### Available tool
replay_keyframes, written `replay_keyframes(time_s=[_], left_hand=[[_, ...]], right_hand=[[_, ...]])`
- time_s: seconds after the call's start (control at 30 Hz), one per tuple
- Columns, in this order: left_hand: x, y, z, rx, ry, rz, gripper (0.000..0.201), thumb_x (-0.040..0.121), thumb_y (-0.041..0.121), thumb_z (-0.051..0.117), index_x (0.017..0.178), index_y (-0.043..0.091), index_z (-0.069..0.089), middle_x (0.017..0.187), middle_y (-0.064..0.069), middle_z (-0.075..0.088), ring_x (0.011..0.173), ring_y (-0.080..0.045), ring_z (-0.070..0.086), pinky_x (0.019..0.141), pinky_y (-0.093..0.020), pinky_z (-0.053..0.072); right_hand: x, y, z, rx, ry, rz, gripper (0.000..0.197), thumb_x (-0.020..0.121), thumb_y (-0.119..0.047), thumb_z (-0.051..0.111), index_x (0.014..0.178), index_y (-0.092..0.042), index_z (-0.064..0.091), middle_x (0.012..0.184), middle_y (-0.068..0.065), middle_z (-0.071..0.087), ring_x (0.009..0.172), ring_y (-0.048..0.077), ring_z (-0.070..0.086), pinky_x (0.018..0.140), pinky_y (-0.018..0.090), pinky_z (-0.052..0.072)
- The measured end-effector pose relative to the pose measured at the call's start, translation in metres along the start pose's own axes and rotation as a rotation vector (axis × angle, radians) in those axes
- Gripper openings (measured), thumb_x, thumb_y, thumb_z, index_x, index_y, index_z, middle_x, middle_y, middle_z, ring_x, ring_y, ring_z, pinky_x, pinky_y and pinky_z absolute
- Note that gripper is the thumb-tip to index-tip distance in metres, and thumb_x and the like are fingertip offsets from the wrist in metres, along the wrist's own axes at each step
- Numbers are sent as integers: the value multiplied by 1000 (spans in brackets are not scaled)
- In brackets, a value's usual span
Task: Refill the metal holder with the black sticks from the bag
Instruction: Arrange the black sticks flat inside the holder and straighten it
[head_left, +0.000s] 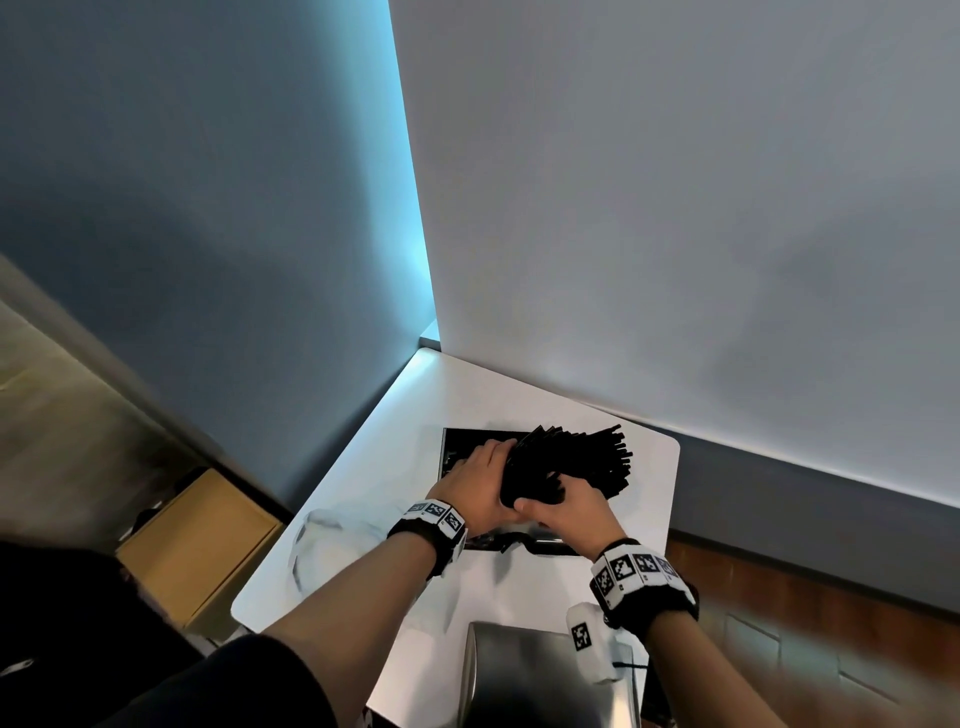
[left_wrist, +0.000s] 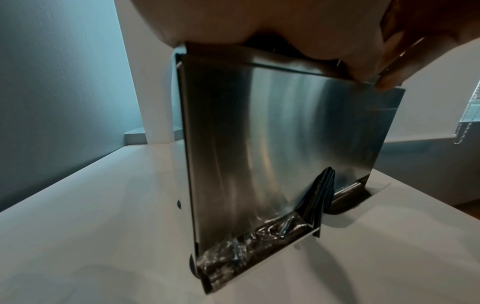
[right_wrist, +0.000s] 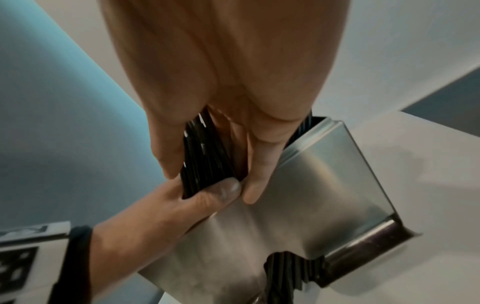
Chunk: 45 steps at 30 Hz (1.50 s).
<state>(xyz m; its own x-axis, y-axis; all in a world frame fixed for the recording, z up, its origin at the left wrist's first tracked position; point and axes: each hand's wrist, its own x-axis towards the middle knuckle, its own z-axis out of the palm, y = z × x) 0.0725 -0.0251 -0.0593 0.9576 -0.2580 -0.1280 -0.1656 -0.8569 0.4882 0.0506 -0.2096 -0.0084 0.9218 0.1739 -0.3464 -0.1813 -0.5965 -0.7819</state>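
At lower centre of the head view, left hand (head_left: 475, 480) and right hand (head_left: 563, 501) both grip the black sticks (head_left: 576, 460) above the metal holder (left_wrist: 272, 144) standing on the white counter (head_left: 395, 431).

You have two hands (head_left: 480, 480) at work, one metal holder (left_wrist: 272, 144), one table (head_left: 363, 467), and a bundle of black sticks (head_left: 576, 462) too many to count.

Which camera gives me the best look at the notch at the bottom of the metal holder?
The right wrist view: the notch in the metal holder faces the camera, with black sticks behind it. The left wrist view shows it narrow, from the side. The head view hides it behind the hands.
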Motion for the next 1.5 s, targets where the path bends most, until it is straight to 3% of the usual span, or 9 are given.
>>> replay_keyframes(time_s=[0.07,0.17,0.27,0.5,0.73,0.87,1.1,1.27,1.5], left_hand=[[-1,0,-1,2,-8,1,110,65,73,55,155,20,23,145,1,39,134,-20,43,110,-46,41],[0,-1,-1,-10,-18,2,109,65,68,61,155,20,22,144,1,39,133,-20,43,110,-45,41],[1,-2,-2,-17,-17,0,108,67,62,70,155,20,23,143,1,40,131,-20,44,110,-44,41],[1,-1,0,-37,-3,-10,110,62,68,68,153,25,23,140,4,42,130,-18,46,108,-45,43],[2,-1,-1,-88,39,-16,113,62,78,69,154,30,23,144,8,43,134,-14,44,110,-42,43],[0,2,-3,-87,50,-6,111,64,87,62,154,34,22,145,10,42,135,-11,43,110,-39,43],[-3,1,-7,-54,51,22,89,80,56,64,154,35,20,143,7,43,131,-16,46,103,-43,49],[-3,2,-8,-10,27,53,87,82,40,63,155,38,17,140,7,42,127,-20,46,99,-46,50],[-3,2,-10,0,40,52,89,83,37,67,153,49,14,139,11,43,125,-17,47,92,-42,54]], right_hand=[[0,-4,5,5,-16,33,36,70,-41,80,101,-25,72,86,-9,74,79,4,67,71,16,52],[8,-8,9,51,-23,81,47,57,-51,79,95,-25,73,79,-6,75,75,11,72,76,36,60],[19,-4,14,67,-53,96,53,52,-54,78,93,-22,72,77,-2,75,73,15,73,75,39,61],[11,-7,16,172,-25,73,27,77,-16,78,102,-7,70,85,9,74,67,19,73,61,36,62],[18,-2,14,218,108,68,22,67,-33,74,79,-15,71,67,-1,72,68,18,71,64,30,58],[23,4,14,374,171,91,30,62,-41,71,81,-17,73,72,3,74,72,25,73,72,51,59],[24,-19,2,682,233,100,13,88,-12,68,93,0,72,88,17,75,72,37,73,73,47,60],[26,-13,9,653,184,152,25,92,-22,66,100,0,70,91,19,74,76,32,73,63,40,60],[24,-15,8,732,198,132,21,91,-17,66,105,-1,69,94,17,75,83,30,74,74,40,60]])
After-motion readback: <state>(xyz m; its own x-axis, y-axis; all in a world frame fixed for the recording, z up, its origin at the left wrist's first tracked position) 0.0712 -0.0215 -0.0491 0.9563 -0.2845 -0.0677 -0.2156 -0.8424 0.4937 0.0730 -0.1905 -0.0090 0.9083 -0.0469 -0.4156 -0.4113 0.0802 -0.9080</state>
